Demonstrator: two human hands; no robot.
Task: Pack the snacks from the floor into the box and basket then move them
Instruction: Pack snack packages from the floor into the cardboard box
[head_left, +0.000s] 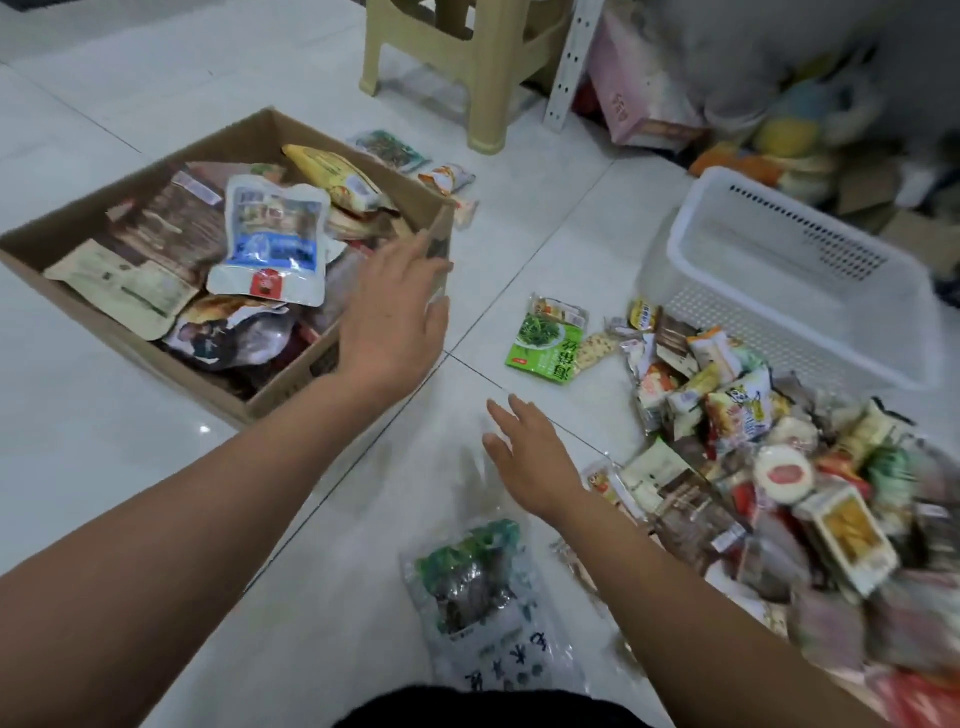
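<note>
A cardboard box (67, 228) on the floor at the left holds several snack packets, with a white and blue pouch (275, 241) on top. My left hand (392, 317) hovers flat and empty over the box's near right corner. My right hand (524, 460) is stretched out open above the bare tiles, holding nothing. A white plastic basket (800, 291) stands empty at the right. A heap of small snacks (753, 467) lies in front of it. A green packet (545, 345) lies alone on the floor. A clear bag with green print (483, 597) lies below my right hand.
A beige plastic stool (467, 67) stands behind the box. Two packets (410, 158) lie on the floor past the box's far corner. Cluttered boxes and soft items (753, 114) fill the back right. White tiles (78, 415) lie bare at the near left.
</note>
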